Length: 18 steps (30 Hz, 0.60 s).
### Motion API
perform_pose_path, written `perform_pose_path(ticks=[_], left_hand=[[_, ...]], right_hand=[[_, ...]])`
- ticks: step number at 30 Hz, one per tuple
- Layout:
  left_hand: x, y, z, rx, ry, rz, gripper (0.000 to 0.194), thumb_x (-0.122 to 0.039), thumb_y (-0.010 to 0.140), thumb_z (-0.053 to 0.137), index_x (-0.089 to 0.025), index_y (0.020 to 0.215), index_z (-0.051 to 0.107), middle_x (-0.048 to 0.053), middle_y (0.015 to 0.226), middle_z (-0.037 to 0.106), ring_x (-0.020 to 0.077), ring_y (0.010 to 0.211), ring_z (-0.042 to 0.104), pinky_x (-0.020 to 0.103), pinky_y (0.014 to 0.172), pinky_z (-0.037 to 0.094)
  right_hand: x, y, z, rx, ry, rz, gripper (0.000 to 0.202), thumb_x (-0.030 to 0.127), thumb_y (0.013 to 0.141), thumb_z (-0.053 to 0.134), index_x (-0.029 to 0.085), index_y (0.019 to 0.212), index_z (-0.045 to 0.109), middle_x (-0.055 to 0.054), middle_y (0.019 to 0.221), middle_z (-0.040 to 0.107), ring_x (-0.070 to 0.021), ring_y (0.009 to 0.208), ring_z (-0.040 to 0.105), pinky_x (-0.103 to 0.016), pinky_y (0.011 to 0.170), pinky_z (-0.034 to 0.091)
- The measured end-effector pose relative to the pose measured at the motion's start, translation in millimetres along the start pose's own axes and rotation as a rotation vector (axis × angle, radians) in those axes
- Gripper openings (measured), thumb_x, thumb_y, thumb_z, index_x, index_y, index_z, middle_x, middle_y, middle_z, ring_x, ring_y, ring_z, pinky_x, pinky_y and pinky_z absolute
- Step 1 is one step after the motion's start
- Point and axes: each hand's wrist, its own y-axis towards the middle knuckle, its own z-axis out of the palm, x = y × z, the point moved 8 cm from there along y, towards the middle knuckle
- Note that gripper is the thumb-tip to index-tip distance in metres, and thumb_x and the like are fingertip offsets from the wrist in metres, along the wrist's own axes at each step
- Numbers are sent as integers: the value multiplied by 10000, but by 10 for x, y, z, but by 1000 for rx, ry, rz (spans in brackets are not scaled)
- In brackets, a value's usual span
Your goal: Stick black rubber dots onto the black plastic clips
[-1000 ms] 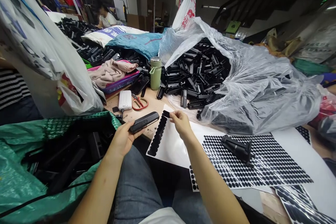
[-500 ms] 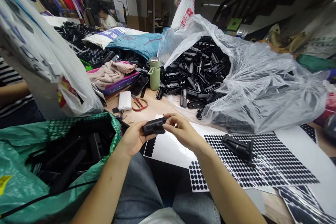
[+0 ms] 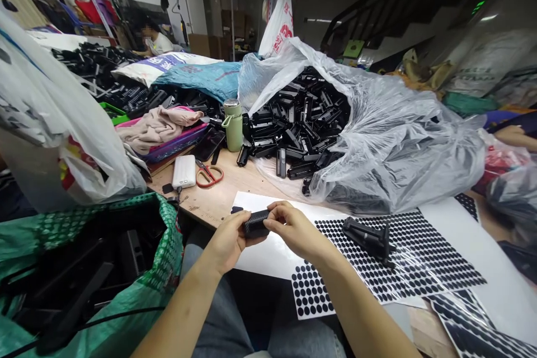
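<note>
A small black plastic part [image 3: 255, 224] with a ribbed-looking face is gripped by my left hand [image 3: 224, 243], thumb on top and fingers beneath. My right hand [image 3: 296, 229] pinches at the part's right end; whether a small piece sits between those fingertips is hidden. Both hands are above a white sheet [image 3: 268, 254] at the table's front edge. To the right, a sheet of round black stickers [image 3: 428, 251] has a larger black plastic piece [image 3: 369, 239] lying across it.
Behind the hands, a clear plastic bag [image 3: 403, 140] spills many black parts [image 3: 302, 117]. A green bottle [image 3: 234, 128], red-handled scissors [image 3: 210, 176] and a white power bank [image 3: 184, 172] stand left of it. At lower left is a green sack [image 3: 168, 246] of black parts.
The black part has been turned in my hands and now shows a ribbed face. The view has shifted, so the surroundings sit further left.
</note>
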Motion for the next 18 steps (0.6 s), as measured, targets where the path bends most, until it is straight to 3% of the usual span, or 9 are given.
perform_pose_path(ticks=[18], left_hand=[[241, -3, 297, 82, 60, -29, 152, -150, 804, 493, -108, 741, 625, 73, 797, 644, 156, 730, 601, 395, 735, 535]], right_hand=[[-140, -262, -259, -140, -113, 13, 125, 201, 771, 507, 191, 647, 519, -49, 962, 528, -174, 968, 508, -336, 870, 371]])
